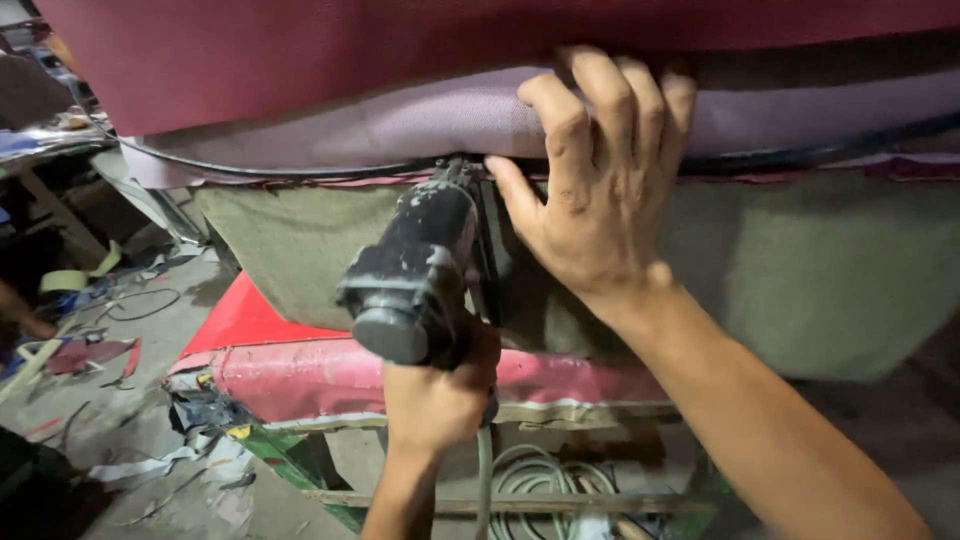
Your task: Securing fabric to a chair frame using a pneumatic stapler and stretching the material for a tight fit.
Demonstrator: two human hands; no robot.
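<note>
Staple gun [410, 275], black and dust-caked, sits in the left hand [440, 385]; fingers wrap the grip from below, nose angled up and away into the seam where fabric meets frame.

Right hand [600, 180] lies flat and spread on the mauve fabric [400, 120], fingers curled over the fold, thumb pointing down toward the gun's nose. It grasps nothing; it presses the cloth against the edge just beside the gun's tip.

Progress, as judged: the mauve fabric is already pulled over the rounded edge, with a dark cord or piping [250, 170] running along the line below it. Left of the gun the edge looks laid down and flat. Whether fasteners are in cannot be seen. Right of the pressing hand the fold runs on, so that stretch appears still to be worked.

Pose: left forearm rises from below, wrist straight. Right forearm comes in from lower right, wrist bent back.

Outward: olive backing cloth [800, 280] hangs beneath the seam. Below it, a red padded panel [320, 375] rests on a green-painted frame [300, 465]. A coiled hose [530, 480] trails from the gun. Scraps litter the floor [130, 420].
</note>
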